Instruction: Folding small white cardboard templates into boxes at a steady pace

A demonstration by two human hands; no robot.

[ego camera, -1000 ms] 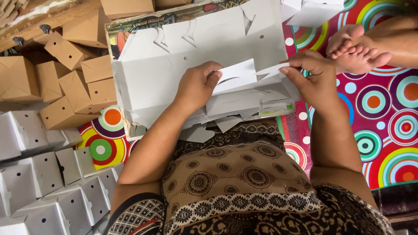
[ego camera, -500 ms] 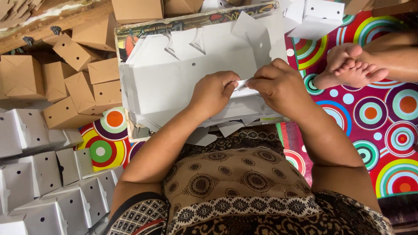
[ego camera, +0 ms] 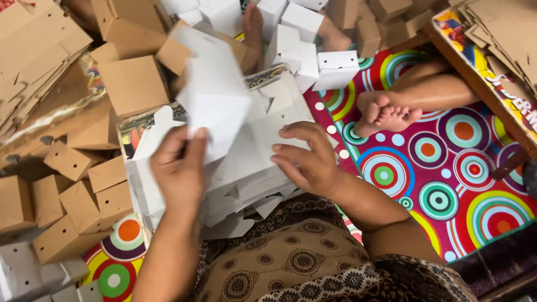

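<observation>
Right now I see my left hand [ego camera: 178,168] with its fingers pinched on a white card sheet [ego camera: 215,100], lifted above the stack of flat white blanks [ego camera: 246,168]. My right hand [ego camera: 305,159] rests spread and empty on that stack. Brown boxes [ego camera: 134,84] crowd the left; someone's bare feet [ego camera: 386,114] lie on the circle-patterned mat [ego camera: 447,184].

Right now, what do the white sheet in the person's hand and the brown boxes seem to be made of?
The white sheet, lifted by the left hand, looks like thin matte card: die-cut edges, bending slightly. The brown boxes look like plain kraft cardboard: dull tan faces, sharp folds, small punched holes. The right hand rests on a stack of similar white blanks.
</observation>
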